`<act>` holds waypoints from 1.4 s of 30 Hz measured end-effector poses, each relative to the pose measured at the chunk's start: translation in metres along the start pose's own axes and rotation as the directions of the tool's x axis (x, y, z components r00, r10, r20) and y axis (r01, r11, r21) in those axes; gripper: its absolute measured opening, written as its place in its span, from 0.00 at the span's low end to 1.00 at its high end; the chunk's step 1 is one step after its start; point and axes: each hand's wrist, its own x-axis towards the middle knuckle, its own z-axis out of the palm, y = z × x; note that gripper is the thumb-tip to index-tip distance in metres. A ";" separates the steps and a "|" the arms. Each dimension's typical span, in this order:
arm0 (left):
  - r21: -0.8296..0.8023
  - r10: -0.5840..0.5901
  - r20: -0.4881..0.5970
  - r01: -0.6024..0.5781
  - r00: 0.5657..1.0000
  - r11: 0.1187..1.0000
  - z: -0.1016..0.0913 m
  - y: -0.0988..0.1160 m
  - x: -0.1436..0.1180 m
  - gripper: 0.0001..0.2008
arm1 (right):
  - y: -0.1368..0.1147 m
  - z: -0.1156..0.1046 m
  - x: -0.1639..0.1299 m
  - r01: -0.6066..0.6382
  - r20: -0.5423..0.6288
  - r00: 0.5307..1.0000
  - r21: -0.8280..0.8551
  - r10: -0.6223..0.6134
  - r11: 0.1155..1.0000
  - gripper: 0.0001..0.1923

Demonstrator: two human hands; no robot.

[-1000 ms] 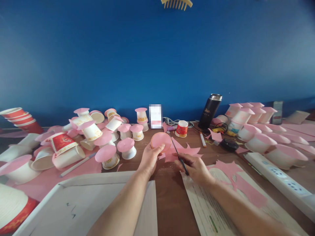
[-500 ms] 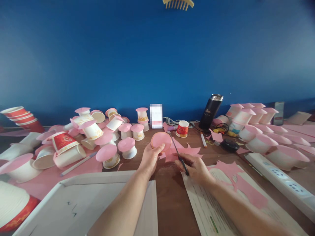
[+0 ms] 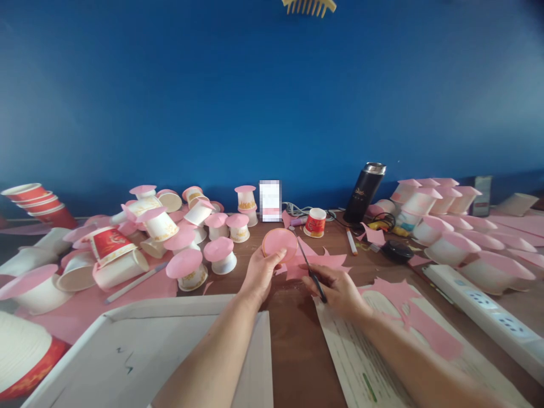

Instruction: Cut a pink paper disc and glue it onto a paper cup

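At centre of the worktop [image 3: 293, 351], taking 12 o'clock as the far wall, sits the job in hand: a pink disc [image 3: 280, 242] w/ an orange-ish rim, held up by the left hand [image 3: 261, 272] from approx. 7 o'clock, thumb across its lower face. Can't tell if there's a cup behind it. From 4 o'clock the right hand [image 3: 338, 289] grips scissors [image 3: 313, 277], tips pointing up just beside the disc's right edge; contact w/ it unclear.

Progress, as I'd judge: disc's outline looks nearly round, so trimming seems well adv., poss. just tidying of the edge left. Offcuts [image 3: 327, 262] lie at 3–4 o'clock, more pink scraps [image 3: 393, 292] on a printed sheet [image 3: 352, 351] at approx. 4.

Overall, a big batch looks done: pink-topped cups [image 3: 219, 255] heaped at 9 o'clock, plus further topped cups [image 3: 450, 246] in a cluster at 3. Apparently w/o tops: one red cup [image 3: 315, 222] at 2 o'clock and a leaning cup stack [image 3: 42, 201] btwn 9 and 10, so prob. some left. Exact no. can't be told, as the heaps overlap.
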 end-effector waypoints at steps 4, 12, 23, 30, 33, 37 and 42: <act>0.010 -0.011 -0.010 0.011 1.000 1.000 0.000 0.001 -0.001 0.17 | 0.001 0.000 0.000 -0.001 0.001 1.000 0.002 0.001 1.000 0.24; 0.015 -0.020 -0.029 0.021 0.999 1.000 0.001 0.000 0.000 0.17 | 0.000 0.000 0.001 -0.008 -0.015 1.000 -0.023 0.007 1.000 0.25; 0.016 -0.007 -0.019 0.007 1.000 1.000 -0.002 -0.004 0.003 0.16 | 0.000 0.000 0.000 -0.032 0.001 0.999 -0.007 0.032 0.999 0.26; 0.000 0.011 0.001 -0.011 1.000 1.000 -0.001 -0.003 0.001 0.16 | 0.004 -0.001 0.000 -0.015 -0.001 1.000 -0.005 0.015 1.000 0.25; -0.004 0.017 0.010 -0.017 1.000 1.000 -0.001 -0.002 0.001 0.16 | 0.006 -0.001 0.000 -0.012 -0.003 1.000 -0.003 0.012 1.000 0.25; -0.006 0.011 0.007 -0.011 1.000 1.000 0.000 -0.002 0.001 0.17 | 0.007 -0.001 0.000 -0.007 -0.014 1.000 -0.006 0.007 1.000 0.24; 0.005 0.006 0.002 -0.006 1.000 1.000 0.000 -0.002 0.001 0.16 | 0.004 -0.001 0.000 0.004 -0.020 1.000 -0.039 -0.005 0.999 0.23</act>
